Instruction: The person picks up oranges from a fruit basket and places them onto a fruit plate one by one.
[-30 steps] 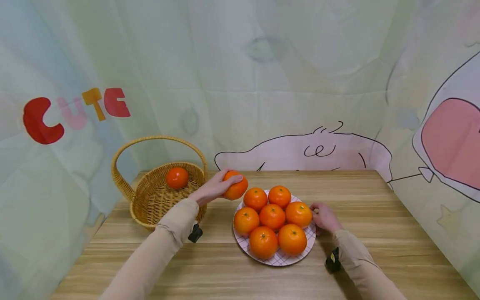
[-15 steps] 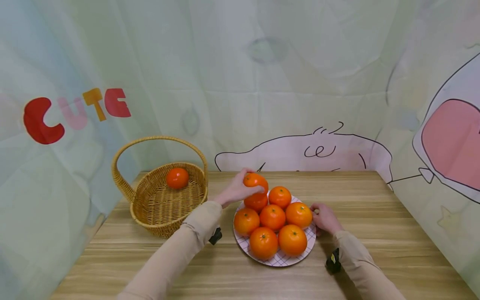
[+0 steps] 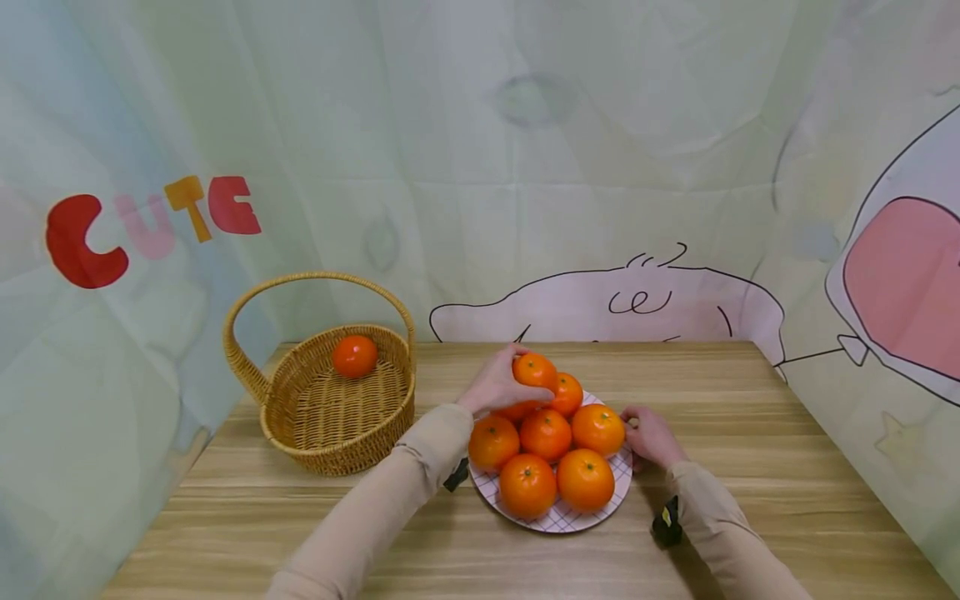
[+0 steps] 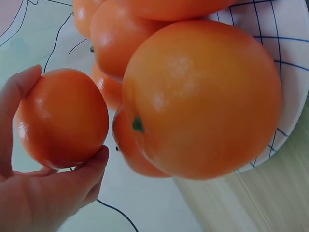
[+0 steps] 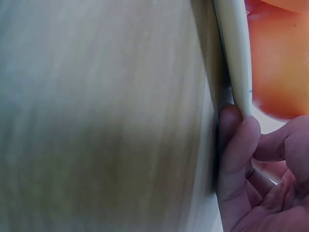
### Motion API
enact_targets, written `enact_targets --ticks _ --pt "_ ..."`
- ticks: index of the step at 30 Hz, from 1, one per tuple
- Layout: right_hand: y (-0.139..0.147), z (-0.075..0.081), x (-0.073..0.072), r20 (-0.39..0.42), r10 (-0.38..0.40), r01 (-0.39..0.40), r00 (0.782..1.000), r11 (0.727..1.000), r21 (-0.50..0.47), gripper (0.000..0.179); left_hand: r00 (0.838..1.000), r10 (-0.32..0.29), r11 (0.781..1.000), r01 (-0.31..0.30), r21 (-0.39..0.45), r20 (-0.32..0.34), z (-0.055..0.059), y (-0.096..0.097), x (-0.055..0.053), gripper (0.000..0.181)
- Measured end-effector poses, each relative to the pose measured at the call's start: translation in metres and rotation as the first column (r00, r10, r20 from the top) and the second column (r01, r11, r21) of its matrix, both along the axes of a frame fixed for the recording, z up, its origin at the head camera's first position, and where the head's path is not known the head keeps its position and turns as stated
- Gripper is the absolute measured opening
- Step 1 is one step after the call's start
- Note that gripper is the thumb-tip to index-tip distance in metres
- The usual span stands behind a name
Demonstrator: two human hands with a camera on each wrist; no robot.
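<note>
My left hand grips an orange over the far side of a round checked plate. In the left wrist view, that orange sits between the thumb and fingertips, apart from the fruit nearby. Several oranges lie together on the plate; one at the back left is mostly hidden behind my left hand. At the plate's right edge is my right hand. The right wrist view shows its fingers curled at the plate rim, pinching it.
A wicker basket with a tall arched handle stands left of the plate. One red-orange fruit lies inside it, toward the back. The wooden table ends at a printed curtain behind and at both sides.
My left hand has carried the orange rightward, from the gap between basket and plate to above the plate's far side. The right hand has stayed at the rim.
</note>
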State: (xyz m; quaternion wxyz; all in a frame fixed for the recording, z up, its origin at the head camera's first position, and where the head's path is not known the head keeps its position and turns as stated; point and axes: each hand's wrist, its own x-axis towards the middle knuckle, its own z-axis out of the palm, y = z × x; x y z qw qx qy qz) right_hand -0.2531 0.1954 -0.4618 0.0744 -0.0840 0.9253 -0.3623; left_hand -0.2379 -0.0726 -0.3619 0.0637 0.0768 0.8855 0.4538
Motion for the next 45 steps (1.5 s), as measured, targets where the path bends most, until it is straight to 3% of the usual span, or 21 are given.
enact_targets --ticks 8,37,42,45 --pt "0.001 -0.001 -0.001 0.000 0.007 -0.007 1.000 1.000 -0.003 0.017 1.000 -0.017 1.000 0.017 -0.007 0.000 -0.005 0.005 -0.001 0.075" --pt "0.002 -0.002 -0.001 -0.009 0.011 -0.011 1.000 1.000 -0.010 0.017 1.000 -0.019 1.000 0.019 -0.014 0.006 -0.008 0.014 -0.003 0.078" --pt "0.002 -0.001 -0.001 -0.008 0.010 -0.010 1.000 1.000 -0.011 0.017 1.000 -0.025 1.000 0.025 0.002 0.010 -0.008 0.011 -0.001 0.086" --pt "0.001 -0.001 -0.001 -0.001 0.007 -0.007 1.000 1.000 -0.012 0.017 1.000 0.002 1.000 -0.001 0.023 -0.015 -0.010 0.006 0.002 0.089"
